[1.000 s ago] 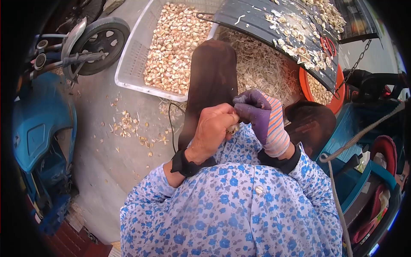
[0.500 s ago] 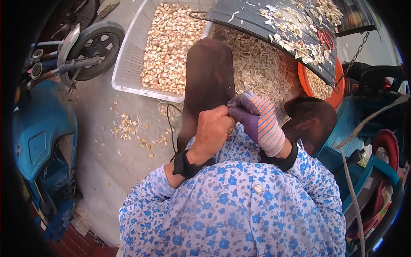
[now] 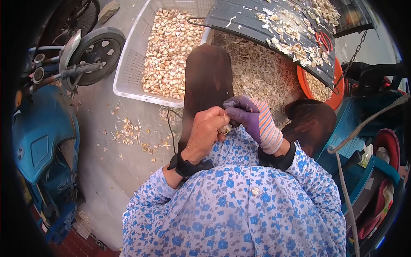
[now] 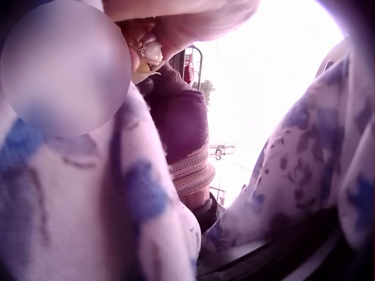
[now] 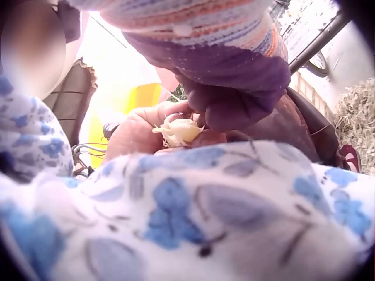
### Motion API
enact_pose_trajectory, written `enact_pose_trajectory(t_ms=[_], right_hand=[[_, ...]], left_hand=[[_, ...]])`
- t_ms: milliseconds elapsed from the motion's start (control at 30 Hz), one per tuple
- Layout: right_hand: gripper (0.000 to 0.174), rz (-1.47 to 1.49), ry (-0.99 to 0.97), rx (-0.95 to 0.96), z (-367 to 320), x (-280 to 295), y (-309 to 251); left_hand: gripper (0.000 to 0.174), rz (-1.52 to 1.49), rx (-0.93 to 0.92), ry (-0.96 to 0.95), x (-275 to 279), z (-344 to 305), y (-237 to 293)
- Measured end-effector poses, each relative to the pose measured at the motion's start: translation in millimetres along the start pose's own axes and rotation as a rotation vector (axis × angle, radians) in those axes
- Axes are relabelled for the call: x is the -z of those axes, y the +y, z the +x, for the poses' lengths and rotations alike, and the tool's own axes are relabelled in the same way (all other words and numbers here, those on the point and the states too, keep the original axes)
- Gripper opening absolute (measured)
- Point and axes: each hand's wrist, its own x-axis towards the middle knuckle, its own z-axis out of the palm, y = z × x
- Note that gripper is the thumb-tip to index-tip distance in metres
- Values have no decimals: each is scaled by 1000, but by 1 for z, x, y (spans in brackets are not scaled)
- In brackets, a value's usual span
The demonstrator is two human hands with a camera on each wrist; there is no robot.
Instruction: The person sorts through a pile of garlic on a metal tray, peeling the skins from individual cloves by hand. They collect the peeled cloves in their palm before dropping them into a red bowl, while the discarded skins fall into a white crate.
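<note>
My bare left hand (image 3: 204,133) holds a partly peeled garlic head (image 3: 226,129) in curled fingers, just above the lap of the flowered shirt. My right hand (image 3: 252,118) wears a purple-palmed glove with a striped cuff. Its bent thumb and fingers pinch at the garlic, fingertips against those of the left hand. Pale cloves and ragged skin of the garlic (image 5: 179,131) show in the right wrist view, below the gloved fingers. From the left wrist, the garlic (image 4: 151,52) appears under the bare fingers, partly hidden by them.
Ahead stands a white crate (image 3: 124,81) of garlic cloves. Dry husks (image 3: 261,68) heap beneath a tilted dark panel (image 3: 239,19) carrying scraps and red-handled scissors (image 3: 324,41). An orange basin (image 3: 303,81) of cloves stands right. Scraps (image 3: 128,132) litter the floor; a wheel (image 3: 96,53) stands left.
Both hands have shifted slightly left in the head view, still together at the garlic. The left hand has turned so that more of the garlic shows than half a second ago.
</note>
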Motion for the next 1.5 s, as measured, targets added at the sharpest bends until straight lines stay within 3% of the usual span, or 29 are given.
enact_pose_trajectory(t_ms=[100, 133, 167, 300, 333, 400, 500, 533, 633, 733, 833, 867, 1067, 1133, 1233, 1300, 1367, 1467, 1500], right_hand=[[17, 129, -119, 2, 0, 5, -21], [17, 246, -39, -140, 1, 2, -33], [18, 231, -72, -105, 9, 8, -24], [18, 248, -72, -162, 9, 1, -36], [18, 278, -76, -171, 10, 1, -37], [15, 198, -127, -146, 11, 2, -40], [12, 83, -172, -69, 14, -3, -41], [11, 42, -184, -44, 13, -5, -40], [10, -489, -94, 508, 16, -6, -30], [11, -490, -8, 591, 15, -1, -30], [13, 43, -46, 32, 6, 4, -51], [14, 97, -16, 4, 6, 5, -57], [20, 316, -228, -172, -22, 15, -141], [14, 361, -422, -148, -41, 21, -172], [15, 97, -378, 626, -52, 25, -183], [16, 267, -330, 763, -49, 27, -183], [17, 481, -294, 816, -48, 22, -173], [24, 837, -516, 575, -29, 28, -127], [23, 875, -467, 313, -32, 38, -117]], left_hand=[[17, -76, 9, -72, 8, -6, 9], [19, -144, 10, -98, 9, -8, 14], [20, -211, 7, -124, 12, -10, 19], [27, -40, -226, 258, 51, -31, 32], [29, 66, -238, 363, 76, -36, 29], [27, 848, -339, 653, 130, -36, 16], [23, 1407, -730, 862, 155, -33, -4], [22, 792, -357, 707, 112, -38, 20], [23, 55, -218, 149, 45, -27, 40], [20, -22, -223, -49, 14, -8, 36], [20, -66, -319, -108, 4, 0, 38], [20, -69, -353, -125, 1, -1, 40], [26, -139, -654, -367, 0, -28, 83], [30, -319, -733, -394, -4, -39, 94], [33, -384, -692, -400, -17, -49, 103], [35, -257, -630, -473, -25, -57, 107], [30, -285, -438, -553, -41, -61, 89], [22, -347, 135, -684, -43, -63, 60], [17, -285, 4, -851, -51, -51, 64]])
